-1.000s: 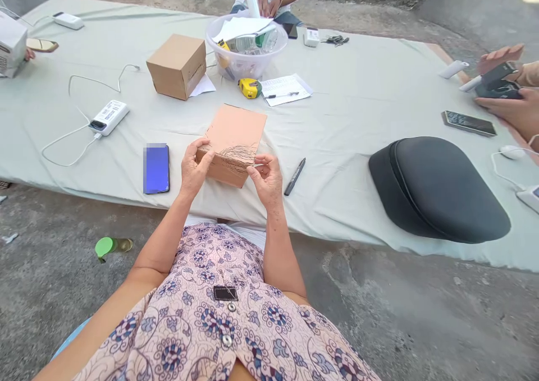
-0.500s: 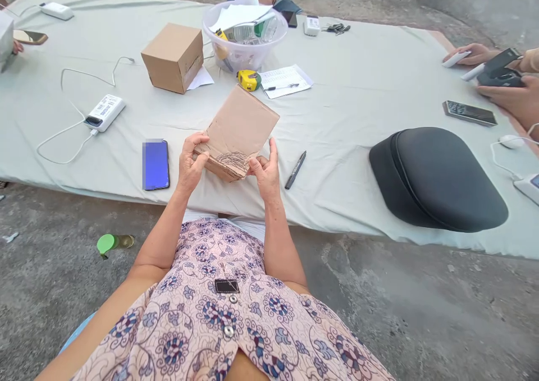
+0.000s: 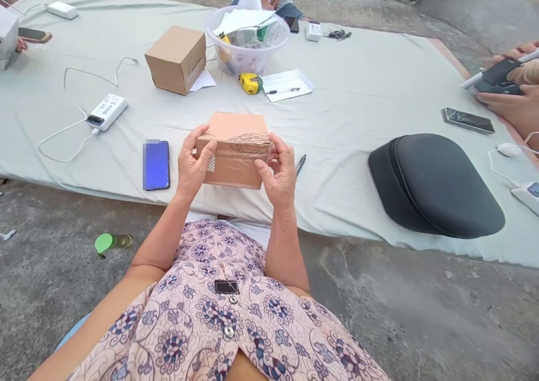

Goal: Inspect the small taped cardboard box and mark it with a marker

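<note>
Change: since half a second ago, small brown cardboard box (image 3: pixel 234 151) is turning level, its front face now facing the wearer.
Left hand (image 3: pixel 191 165): fingers are curling around the box's left end, thumb on top.
Right hand (image 3: pixel 278 173): fingers are gripping the right end.
Box position: being held above the pale green cloth (image 3: pixel 357 106) near edge.
Neighbours: blue-screened phone (image 3: pixel 155 164) is lying at nine o'clock, black marker pen (image 3: pixel 300 164) at three o'clock.

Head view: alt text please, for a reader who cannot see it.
Both hands, the left hand and the right hand, hold a small cardboard box above a cloth-covered table. A blue phone lies left of it, a black pen and a black cushion to the right.
</note>
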`<state>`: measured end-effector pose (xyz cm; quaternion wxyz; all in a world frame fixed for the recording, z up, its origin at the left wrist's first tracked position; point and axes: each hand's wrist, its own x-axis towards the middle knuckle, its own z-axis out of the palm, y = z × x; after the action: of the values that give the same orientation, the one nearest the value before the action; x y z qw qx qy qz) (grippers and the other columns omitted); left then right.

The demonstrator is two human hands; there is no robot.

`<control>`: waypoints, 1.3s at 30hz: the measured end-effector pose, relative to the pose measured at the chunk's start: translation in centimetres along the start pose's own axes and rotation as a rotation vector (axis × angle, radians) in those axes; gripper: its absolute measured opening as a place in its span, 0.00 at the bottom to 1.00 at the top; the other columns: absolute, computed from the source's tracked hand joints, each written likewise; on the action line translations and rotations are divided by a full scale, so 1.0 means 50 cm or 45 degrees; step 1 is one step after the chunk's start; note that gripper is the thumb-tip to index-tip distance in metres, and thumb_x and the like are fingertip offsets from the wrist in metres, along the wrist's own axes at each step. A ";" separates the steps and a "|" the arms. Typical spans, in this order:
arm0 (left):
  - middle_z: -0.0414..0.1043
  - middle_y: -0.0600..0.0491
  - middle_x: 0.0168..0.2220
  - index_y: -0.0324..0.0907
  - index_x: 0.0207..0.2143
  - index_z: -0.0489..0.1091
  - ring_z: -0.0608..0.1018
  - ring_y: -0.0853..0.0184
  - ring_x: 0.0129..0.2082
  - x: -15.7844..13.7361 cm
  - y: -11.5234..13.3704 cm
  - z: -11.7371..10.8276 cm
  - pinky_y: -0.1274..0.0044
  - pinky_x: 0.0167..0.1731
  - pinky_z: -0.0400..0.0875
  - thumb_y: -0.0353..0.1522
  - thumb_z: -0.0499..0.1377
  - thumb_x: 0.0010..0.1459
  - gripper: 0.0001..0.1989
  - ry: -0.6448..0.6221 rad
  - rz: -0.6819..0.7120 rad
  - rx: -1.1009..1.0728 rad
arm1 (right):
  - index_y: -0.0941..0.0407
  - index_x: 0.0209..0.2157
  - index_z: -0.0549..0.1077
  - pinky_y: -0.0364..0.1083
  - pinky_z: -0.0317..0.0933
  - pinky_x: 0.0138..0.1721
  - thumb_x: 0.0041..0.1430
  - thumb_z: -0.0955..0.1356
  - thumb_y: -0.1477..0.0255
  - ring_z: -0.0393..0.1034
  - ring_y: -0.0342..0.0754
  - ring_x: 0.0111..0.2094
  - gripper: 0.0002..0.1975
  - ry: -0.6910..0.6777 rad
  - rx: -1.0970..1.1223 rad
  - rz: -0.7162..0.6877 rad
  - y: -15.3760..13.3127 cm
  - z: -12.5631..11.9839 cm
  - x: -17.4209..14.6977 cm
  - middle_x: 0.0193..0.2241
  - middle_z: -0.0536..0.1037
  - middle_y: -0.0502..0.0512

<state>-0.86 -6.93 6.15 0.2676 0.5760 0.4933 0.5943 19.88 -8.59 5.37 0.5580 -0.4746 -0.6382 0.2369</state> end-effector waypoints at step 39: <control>0.74 0.51 0.48 0.48 0.48 0.73 0.76 0.61 0.53 0.058 0.008 0.004 0.71 0.54 0.74 0.53 0.56 0.64 0.22 0.012 0.095 -0.023 | 0.54 0.53 0.79 0.61 0.62 0.59 0.60 0.59 0.78 0.68 0.58 0.53 0.25 0.209 -0.710 0.574 0.163 -0.104 0.025 0.50 0.73 0.65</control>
<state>-1.13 -4.45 7.69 0.2480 0.5888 0.4675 0.6110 27.61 -5.14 0.59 0.3904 -0.7545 -0.5107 0.1320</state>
